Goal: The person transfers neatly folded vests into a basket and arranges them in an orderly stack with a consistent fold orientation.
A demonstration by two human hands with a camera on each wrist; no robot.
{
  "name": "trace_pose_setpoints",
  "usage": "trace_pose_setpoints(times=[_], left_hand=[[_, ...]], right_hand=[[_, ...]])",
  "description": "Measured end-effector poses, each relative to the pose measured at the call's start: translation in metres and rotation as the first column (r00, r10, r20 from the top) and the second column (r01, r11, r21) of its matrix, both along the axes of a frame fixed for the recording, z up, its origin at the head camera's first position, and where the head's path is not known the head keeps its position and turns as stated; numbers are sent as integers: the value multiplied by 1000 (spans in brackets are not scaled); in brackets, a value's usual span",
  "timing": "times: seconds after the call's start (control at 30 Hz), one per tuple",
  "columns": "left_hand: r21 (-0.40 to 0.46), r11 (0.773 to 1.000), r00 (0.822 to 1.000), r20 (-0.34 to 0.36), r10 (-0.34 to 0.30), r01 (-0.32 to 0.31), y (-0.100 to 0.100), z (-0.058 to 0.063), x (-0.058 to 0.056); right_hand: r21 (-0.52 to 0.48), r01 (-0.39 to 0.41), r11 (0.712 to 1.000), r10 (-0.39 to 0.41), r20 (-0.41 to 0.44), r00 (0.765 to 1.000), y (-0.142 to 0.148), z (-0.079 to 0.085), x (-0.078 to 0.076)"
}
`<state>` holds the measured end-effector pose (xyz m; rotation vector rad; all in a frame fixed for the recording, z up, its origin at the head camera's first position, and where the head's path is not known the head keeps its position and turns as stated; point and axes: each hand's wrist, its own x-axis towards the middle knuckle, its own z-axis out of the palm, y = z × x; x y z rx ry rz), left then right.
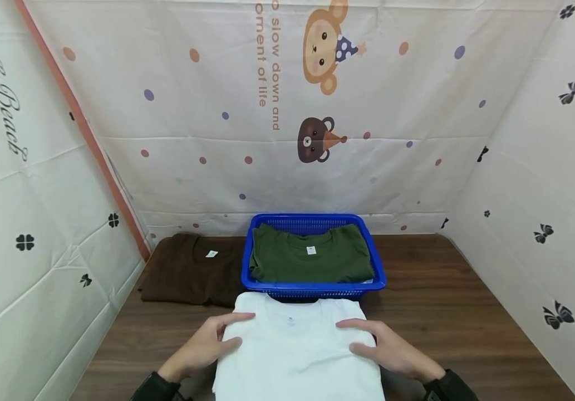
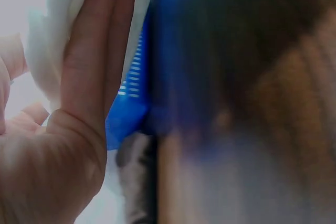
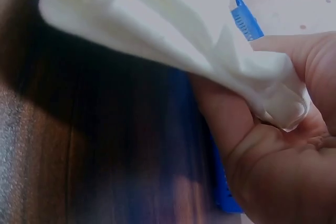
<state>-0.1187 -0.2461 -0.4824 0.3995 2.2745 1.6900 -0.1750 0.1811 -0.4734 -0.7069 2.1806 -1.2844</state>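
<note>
A folded white T-shirt [image 1: 297, 362] hangs in front of the basket, neckline facing away, its far edge overlapping the basket's near side in the head view. My left hand [image 1: 206, 344] grips its left side, thumb on top and fingers beneath. On the opposite side my right hand [image 1: 392, 350] holds the cloth the same way. In the left wrist view, straight fingers [image 2: 86, 61] lie under the white fabric. The right wrist view has the shirt's bunched edge [image 3: 278, 93] between thumb and fingers, with dark tabletop below it.
A blue plastic basket [image 1: 317, 287] stands at the back middle with a folded dark green T-shirt [image 1: 312, 259] in it. Left of it, a folded brown T-shirt [image 1: 182, 278] lies on the wooden table [image 1: 447, 312]. Printed cloth walls [image 1: 177, 184] enclose the back and sides.
</note>
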Motion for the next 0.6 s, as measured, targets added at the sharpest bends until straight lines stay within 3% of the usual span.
trace_pose_setpoints(times=[0.23,0.6], left_hand=[[24,999,999,-31,-23,23,-2,19,3],[10,1000,1000,2,-1,1,-6,41,5]], right_hand=[[-19,7,1000,-8,-32,999,3,7,6],[-52,-9,999,3,-119,993,1,33,15]])
